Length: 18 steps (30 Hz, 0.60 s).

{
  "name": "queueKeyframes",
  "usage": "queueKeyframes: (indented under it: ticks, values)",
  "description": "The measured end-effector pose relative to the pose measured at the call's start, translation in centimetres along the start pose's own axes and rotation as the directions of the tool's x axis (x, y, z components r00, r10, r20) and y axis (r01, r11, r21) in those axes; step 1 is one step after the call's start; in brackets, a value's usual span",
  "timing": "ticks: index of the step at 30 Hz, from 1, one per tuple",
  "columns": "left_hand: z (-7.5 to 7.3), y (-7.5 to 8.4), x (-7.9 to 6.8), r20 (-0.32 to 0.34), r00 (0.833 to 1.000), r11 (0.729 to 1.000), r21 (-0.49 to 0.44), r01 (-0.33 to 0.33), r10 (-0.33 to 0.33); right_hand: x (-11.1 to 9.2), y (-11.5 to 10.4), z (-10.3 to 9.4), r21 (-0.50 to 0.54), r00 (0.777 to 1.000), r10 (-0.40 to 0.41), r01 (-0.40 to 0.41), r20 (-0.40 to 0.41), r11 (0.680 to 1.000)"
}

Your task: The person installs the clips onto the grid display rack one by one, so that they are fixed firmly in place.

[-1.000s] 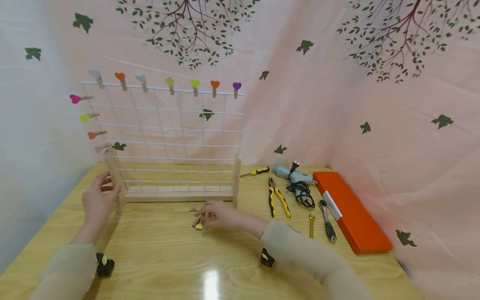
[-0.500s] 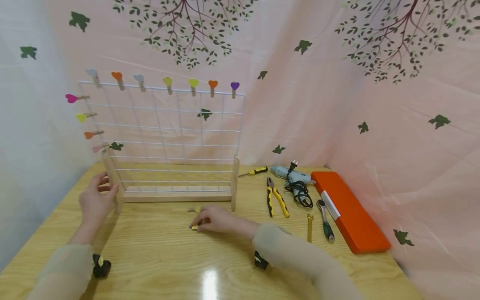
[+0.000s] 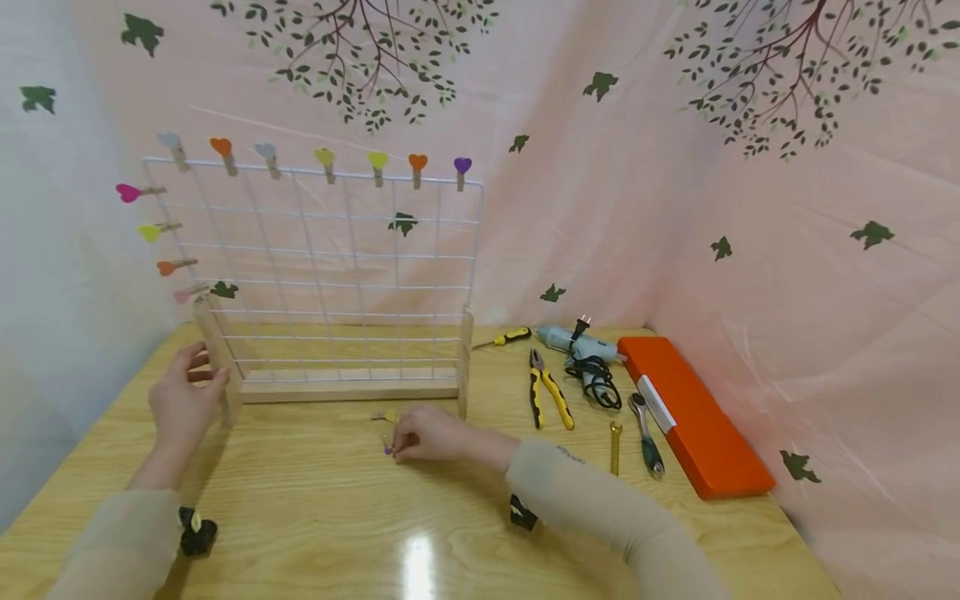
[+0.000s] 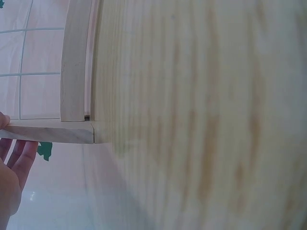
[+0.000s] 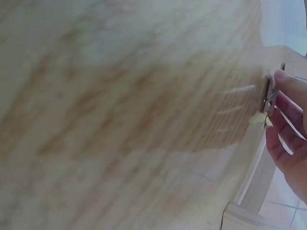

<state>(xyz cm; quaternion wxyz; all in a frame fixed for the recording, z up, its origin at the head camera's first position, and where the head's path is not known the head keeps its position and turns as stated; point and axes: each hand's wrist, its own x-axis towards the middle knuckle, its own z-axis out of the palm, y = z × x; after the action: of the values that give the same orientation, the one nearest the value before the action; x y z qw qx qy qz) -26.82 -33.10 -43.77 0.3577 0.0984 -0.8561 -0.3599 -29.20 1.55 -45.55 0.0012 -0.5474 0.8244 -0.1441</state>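
Note:
A white wire grid rack [image 3: 360, 254] stands on wooden feet at the table's back left. Small heart-topped clothespins [image 3: 378, 167] sit along its top and left edges. My left hand [image 3: 182, 396] grips the rack's left wooden post [image 4: 53, 132], thumb on one side and fingers on the other. In front of the rack, my right hand [image 3: 431, 433] pinches a small wooden clothespin [image 5: 269, 93] low at the tabletop; the fingers partly hide it. Beside its fingertips lies a purple-heart clothespin [image 3: 387, 448], and just behind is a yellow-heart clothespin [image 3: 386, 415].
To the right lie a screwdriver [image 3: 513, 337], pliers [image 3: 551, 387], a glue gun [image 3: 577, 343] with coiled cord, a small wrench [image 3: 615, 450] and a ratchet [image 3: 648, 437]. An orange box [image 3: 697, 417] lies near the table's right edge. A patterned curtain hangs behind.
My right hand has come down on the loose clothespins and closed its fingers on one, with the yellow heart there no longer showing in the head view. The left hand keeps holding the post.

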Motion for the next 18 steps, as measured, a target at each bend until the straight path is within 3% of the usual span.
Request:
queueKeyframes:
  ticks: [6,10,18]
  values:
    - [-0.1,0.1,0.1,0.007,1.0,1.0,-0.005,0.011,-0.011,-0.2,-0.1,-0.2,0.073,0.995,0.057,-0.063,0.076,0.995]
    - [-0.1,0.2,0.1,0.005,1.0,1.0,-0.011,0.008,-0.008,-0.7,-0.6,-1.3,0.123,0.995,0.095,-0.099,0.041,0.987]
    - [-0.1,0.3,0.0,0.013,1.0,1.0,-0.003,0.018,-0.018,-2.0,-1.5,-7.7,0.223,0.986,0.133,-0.108,-0.103,0.969]
